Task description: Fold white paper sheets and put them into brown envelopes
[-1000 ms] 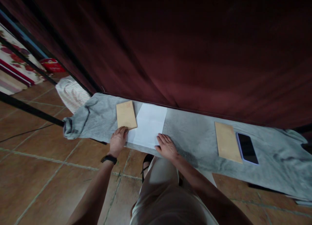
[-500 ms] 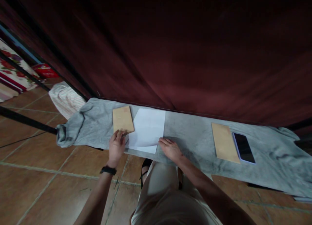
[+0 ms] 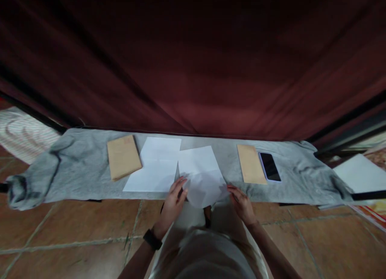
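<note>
A white sheet of paper (image 3: pixel 200 166) lies at the front middle of the cloth-covered bench, its near edge curling up toward me. My left hand (image 3: pixel 175 198) grips its near left edge between thumb and fingers. At the near right corner, my right hand (image 3: pixel 241 200) pinches the same sheet. Just left of it lies more white paper (image 3: pixel 153 162), flat on the cloth. A stack of brown envelopes (image 3: pixel 123 156) rests beside that paper at the far left, overlapping its edge. Another brown envelope (image 3: pixel 251 164) lies apart on the right.
A phone (image 3: pixel 270 167) lies beside the right envelope on the grey cloth (image 3: pixel 81 166). Dark red fabric (image 3: pixel 193 89) hangs behind the bench. Black metal bars stand at both ends, and a white panel (image 3: pixel 362 172) shows at the right. Tiled floor lies below.
My left hand has left the envelope stack and taken the sheet's left edge. A sheet has been drawn rightward off the other paper, in front of me. My view has turned right.
</note>
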The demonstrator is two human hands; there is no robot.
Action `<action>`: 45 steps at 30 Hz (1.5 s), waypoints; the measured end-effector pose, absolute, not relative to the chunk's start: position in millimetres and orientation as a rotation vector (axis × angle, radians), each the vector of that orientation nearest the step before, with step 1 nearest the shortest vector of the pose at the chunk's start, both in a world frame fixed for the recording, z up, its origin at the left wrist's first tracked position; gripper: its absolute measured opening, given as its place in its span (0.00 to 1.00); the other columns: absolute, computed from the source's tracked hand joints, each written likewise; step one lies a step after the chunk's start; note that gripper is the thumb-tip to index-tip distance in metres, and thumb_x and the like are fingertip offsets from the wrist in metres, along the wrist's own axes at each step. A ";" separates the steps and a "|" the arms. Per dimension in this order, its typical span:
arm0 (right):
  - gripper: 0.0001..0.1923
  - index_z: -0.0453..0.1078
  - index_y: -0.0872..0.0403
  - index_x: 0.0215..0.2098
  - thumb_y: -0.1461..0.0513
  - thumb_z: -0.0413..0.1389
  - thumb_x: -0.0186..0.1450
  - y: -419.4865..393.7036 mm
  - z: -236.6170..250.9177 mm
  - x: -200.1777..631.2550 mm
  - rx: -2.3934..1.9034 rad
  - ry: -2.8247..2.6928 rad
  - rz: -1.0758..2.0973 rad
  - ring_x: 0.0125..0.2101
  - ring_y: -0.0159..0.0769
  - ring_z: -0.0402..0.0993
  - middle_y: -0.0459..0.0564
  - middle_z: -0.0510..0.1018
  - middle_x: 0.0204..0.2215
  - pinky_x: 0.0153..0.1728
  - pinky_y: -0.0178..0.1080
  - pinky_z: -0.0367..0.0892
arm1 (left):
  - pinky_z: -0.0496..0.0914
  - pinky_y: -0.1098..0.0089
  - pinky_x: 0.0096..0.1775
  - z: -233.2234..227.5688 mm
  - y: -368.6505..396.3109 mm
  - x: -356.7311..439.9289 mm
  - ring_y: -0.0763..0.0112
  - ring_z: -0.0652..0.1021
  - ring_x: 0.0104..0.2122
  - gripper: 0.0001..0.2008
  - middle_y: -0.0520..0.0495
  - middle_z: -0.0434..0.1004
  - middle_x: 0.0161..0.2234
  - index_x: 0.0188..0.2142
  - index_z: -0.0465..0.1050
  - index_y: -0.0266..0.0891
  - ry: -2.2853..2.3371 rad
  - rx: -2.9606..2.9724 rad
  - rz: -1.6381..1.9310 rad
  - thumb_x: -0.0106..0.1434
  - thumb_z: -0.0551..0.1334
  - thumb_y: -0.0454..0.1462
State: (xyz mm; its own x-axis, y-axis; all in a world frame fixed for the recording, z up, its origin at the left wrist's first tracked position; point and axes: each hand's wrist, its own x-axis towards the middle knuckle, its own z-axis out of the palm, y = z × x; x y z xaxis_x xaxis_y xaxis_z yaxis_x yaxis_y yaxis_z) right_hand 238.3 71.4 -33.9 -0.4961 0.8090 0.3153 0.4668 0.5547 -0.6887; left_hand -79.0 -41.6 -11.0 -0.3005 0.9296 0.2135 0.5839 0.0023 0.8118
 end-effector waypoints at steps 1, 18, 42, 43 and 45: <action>0.16 0.75 0.48 0.52 0.66 0.51 0.71 69.1 -35.5 238.8 -1.017 -2.147 0.704 0.51 0.45 0.80 0.53 0.81 0.51 0.52 0.52 0.77 | 0.64 0.51 0.66 -12.6 -37.7 -71.1 0.59 0.69 0.64 0.19 0.42 0.70 0.64 0.60 0.72 0.46 1.834 1.597 1.187 0.73 0.56 0.45; 0.24 0.74 0.48 0.59 0.71 0.50 0.69 72.1 -33.4 215.8 -0.784 -2.354 0.534 0.60 0.41 0.73 0.51 0.78 0.57 0.61 0.51 0.71 | 0.71 0.55 0.62 -6.2 9.1 -79.7 0.64 0.77 0.57 0.15 0.43 0.80 0.55 0.47 0.79 0.43 1.751 1.723 1.153 0.70 0.54 0.36; 0.29 0.66 0.52 0.66 0.70 0.49 0.68 64.3 -41.5 207.6 -0.880 -2.493 0.493 0.63 0.45 0.66 0.56 0.71 0.64 0.62 0.53 0.65 | 0.54 0.46 0.69 -30.6 51.9 -27.5 0.51 0.59 0.70 0.31 0.34 0.58 0.70 0.69 0.59 0.37 2.076 2.054 0.662 0.72 0.54 0.49; 0.30 0.66 0.52 0.66 0.70 0.49 0.67 64.3 -41.3 207.2 -0.880 -2.491 0.494 0.63 0.45 0.66 0.56 0.71 0.64 0.62 0.53 0.65 | 0.54 0.47 0.69 -30.7 45.0 -33.4 0.50 0.59 0.70 0.32 0.33 0.57 0.70 0.69 0.59 0.36 2.105 2.024 0.681 0.72 0.54 0.49; 0.31 0.66 0.51 0.66 0.71 0.49 0.66 64.7 -40.8 206.8 -0.882 -2.480 0.503 0.63 0.44 0.67 0.55 0.72 0.64 0.63 0.53 0.65 | 0.55 0.47 0.69 -31.1 30.3 -46.3 0.49 0.59 0.70 0.32 0.32 0.58 0.70 0.69 0.60 0.34 2.152 1.979 0.711 0.72 0.53 0.50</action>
State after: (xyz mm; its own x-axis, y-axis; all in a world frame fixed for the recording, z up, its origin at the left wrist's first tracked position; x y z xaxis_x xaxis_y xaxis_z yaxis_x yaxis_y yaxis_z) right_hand 206.8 64.7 -40.8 -0.6899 0.6611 0.2950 0.4940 0.7278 -0.4757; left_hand -46.3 30.3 -31.1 -0.1297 0.9680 0.2150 0.9054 0.0272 0.4237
